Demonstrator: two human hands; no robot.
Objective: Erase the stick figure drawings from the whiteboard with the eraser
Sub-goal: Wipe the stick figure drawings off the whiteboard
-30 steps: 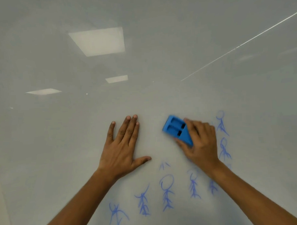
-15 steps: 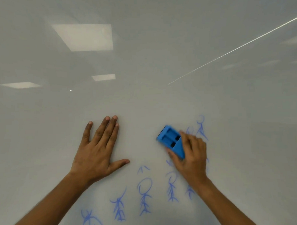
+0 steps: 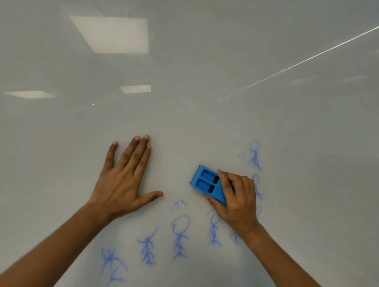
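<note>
My right hand (image 3: 237,203) grips the blue eraser (image 3: 207,183) and presses it flat against the whiteboard (image 3: 183,126). Flat on the board to its left rests my left hand (image 3: 123,180), fingers spread and holding nothing. Several blue stick figures are drawn below and right of the hands: one with a round head (image 3: 180,237), one at the lower left (image 3: 112,266), one beside it (image 3: 147,249), one below the eraser (image 3: 213,232) and one at the upper right (image 3: 255,156). Further figures are partly hidden behind my right hand. A faint leftover mark (image 3: 179,204) sits between the hands.
The glossy board fills the whole view. It mirrors ceiling light panels (image 3: 116,34) at the upper left and a thin bright line (image 3: 299,63) at the upper right. The upper half of the board bears no drawings.
The eraser and my right hand slid down and left on the board, away from the upper-right figure. The view shifted sideways. My left hand stayed flat in place.
</note>
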